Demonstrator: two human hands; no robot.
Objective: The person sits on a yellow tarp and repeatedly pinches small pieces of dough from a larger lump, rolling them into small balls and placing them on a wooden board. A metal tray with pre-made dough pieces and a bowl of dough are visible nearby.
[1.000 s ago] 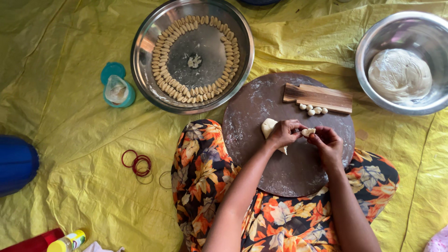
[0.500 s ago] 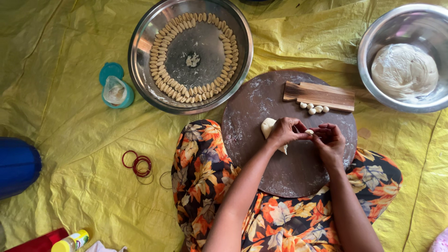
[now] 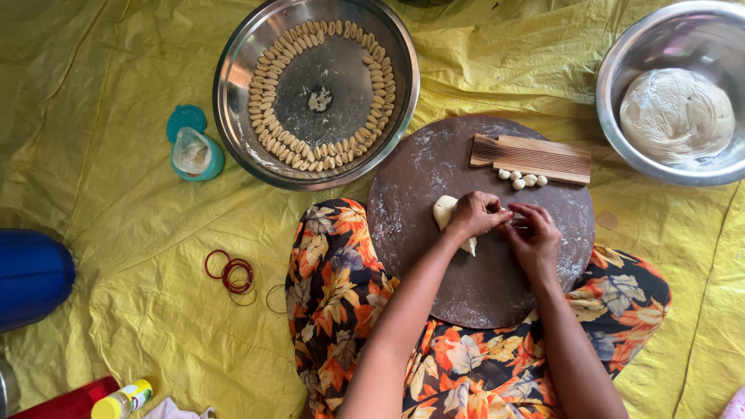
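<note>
A round brown floured board (image 3: 434,163) rests on my lap. My left hand (image 3: 475,215) grips a pale lump of dough (image 3: 445,211) over the board. My right hand (image 3: 532,234) meets it fingertip to fingertip, pinching at the dough's end. Several small dough balls (image 3: 521,179) lie beside a ridged wooden paddle (image 3: 531,157) at the board's far side. A steel pan (image 3: 237,70) beyond the board holds a ring of several shaped dough pieces (image 3: 265,116).
A steel bowl (image 3: 621,58) at the right holds a large dough mass (image 3: 675,115). A teal container (image 3: 194,152), red rubber bands (image 3: 231,273), a blue object (image 3: 31,275) and a yellow-capped bottle (image 3: 120,399) lie on the yellow sheet (image 3: 101,101).
The hands have stayed together over the board, working the dough end with small finger movements. The view has shifted slightly.
</note>
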